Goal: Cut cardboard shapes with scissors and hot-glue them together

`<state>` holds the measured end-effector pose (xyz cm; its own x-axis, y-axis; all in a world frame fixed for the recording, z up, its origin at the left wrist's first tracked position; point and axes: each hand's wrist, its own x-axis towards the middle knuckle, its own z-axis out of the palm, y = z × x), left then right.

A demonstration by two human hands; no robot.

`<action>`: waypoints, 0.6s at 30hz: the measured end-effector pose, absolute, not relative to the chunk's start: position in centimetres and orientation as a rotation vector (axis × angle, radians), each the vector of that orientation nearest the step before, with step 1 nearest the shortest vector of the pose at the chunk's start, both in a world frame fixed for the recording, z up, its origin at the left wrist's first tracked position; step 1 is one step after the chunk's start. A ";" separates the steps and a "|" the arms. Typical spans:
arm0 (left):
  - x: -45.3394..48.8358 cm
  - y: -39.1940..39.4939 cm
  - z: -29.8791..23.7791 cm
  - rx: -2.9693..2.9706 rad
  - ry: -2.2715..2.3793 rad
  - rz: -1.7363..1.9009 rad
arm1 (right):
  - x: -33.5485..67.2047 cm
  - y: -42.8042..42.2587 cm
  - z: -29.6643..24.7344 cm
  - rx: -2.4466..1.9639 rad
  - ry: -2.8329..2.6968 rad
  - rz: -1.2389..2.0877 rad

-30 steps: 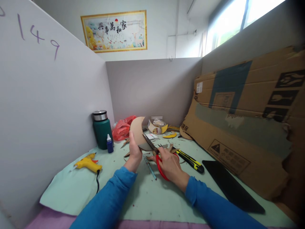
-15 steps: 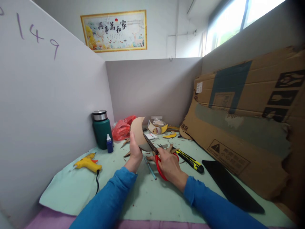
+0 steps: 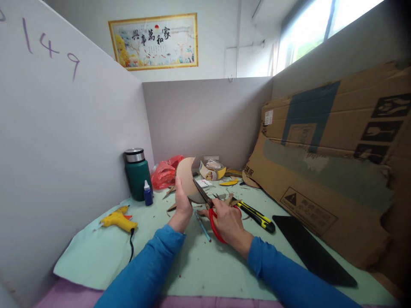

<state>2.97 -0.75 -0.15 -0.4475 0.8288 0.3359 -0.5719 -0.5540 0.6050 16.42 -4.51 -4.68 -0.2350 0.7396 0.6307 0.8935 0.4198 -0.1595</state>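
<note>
My left hand (image 3: 181,206) grips a brown crescent-shaped cardboard piece (image 3: 186,175) and holds it upright above the green mat (image 3: 96,252). My right hand (image 3: 228,223) is closed round the red handles of a pair of scissors (image 3: 208,203). The blades point up and left, with their tips against the lower edge of the cardboard piece. Cardboard offcuts (image 3: 227,199) lie scattered on the mat just behind my right hand. A thin blue pencil (image 3: 202,226) lies between my two hands.
A yellow glue gun (image 3: 118,220) lies at the left. A green flask (image 3: 137,173), small blue bottle (image 3: 147,193) and red bag (image 3: 164,173) stand at the back. A yellow-black knife (image 3: 257,216) and black sheet (image 3: 313,252) lie right, before a large leaning cardboard sheet (image 3: 327,162).
My right hand and the scissors have shifted slightly up and left against the cardboard piece. My left hand has barely moved.
</note>
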 end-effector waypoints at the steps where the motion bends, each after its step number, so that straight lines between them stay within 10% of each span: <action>1: 2.9 -0.7 -0.2 0.775 0.524 2.071 | 16.4 -4.5 -4.7 -1.379 -2.037 -0.309; 18: 2.7 -0.6 -0.1 0.763 0.545 2.074 | 16.6 -4.2 -4.5 -1.449 -1.980 -0.212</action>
